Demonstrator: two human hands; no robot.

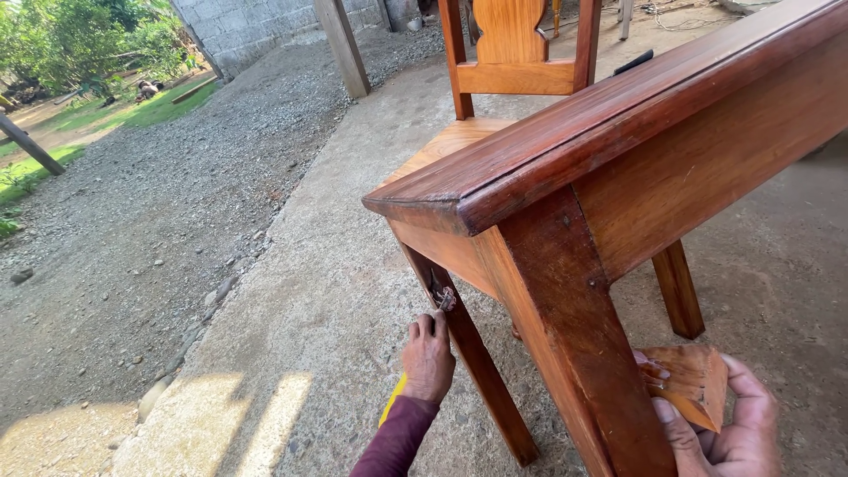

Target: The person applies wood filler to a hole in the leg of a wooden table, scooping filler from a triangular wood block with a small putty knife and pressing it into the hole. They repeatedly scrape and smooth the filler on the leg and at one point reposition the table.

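With the left hand closed on a small pad at the table leg and the right hand cupping folded sandpaper, rubbing along the grain looks wisest.

Reddish-brown wooden table standing on concrete, glossy top, corner facing camera. Far leg slanting down, whitish filler patch showing near its top. Folded tan sandpaper piece lying tilted beside near leg.

The wooden table is reddish-brown, varnished and glossy on top, smooth along its 2 nearest legs. The chair is paler, satin-finished wood. The concrete floor looks matt and rough beside loose gravel.
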